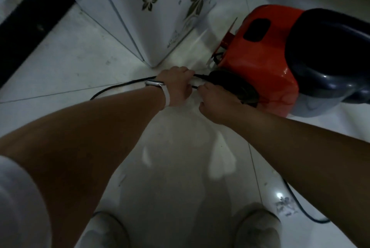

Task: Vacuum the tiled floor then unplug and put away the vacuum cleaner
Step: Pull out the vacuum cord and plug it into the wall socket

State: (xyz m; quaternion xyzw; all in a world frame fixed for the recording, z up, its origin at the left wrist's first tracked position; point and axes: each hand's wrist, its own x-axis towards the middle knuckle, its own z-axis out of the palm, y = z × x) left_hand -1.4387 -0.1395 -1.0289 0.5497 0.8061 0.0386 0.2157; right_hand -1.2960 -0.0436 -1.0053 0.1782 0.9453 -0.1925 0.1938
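A red and dark grey vacuum cleaner stands on the white tiled floor at the right. Its black power cord runs left across the tiles from a black wheel at the cleaner's near side. My left hand, with a white watch on the wrist, grips the cord just left of the wheel. My right hand holds the cord close beside it, against the wheel. The light is dim and the fingers are partly hidden.
A white cabinet with flower prints stands right behind the hands. A black strip runs along the left wall. More cord loops on the floor at the lower right. My two white shoes show at the bottom.
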